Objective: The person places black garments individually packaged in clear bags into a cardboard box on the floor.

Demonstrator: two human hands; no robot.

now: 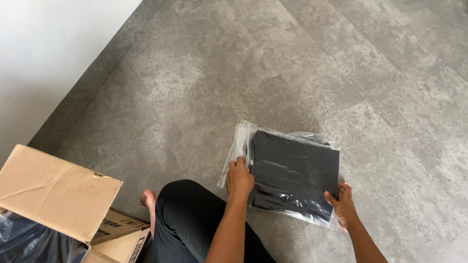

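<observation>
A clear plastic bag (239, 141) holding a folded black garment (295, 168) lies flat on the grey floor in front of me. My left hand (239, 178) grips the bag's left edge, fingers curled over it beside the open flap. My right hand (343, 204) pinches the bag's lower right corner. Both forearms reach out from the bottom of the view.
An open cardboard box (53, 192) with a raised flap stands at the lower left, with dark plastic-wrapped items (24, 241) inside. My bent knee in black trousers (187, 219) and a bare foot (148, 199) rest beside it. A white wall (44, 53) runs along the left.
</observation>
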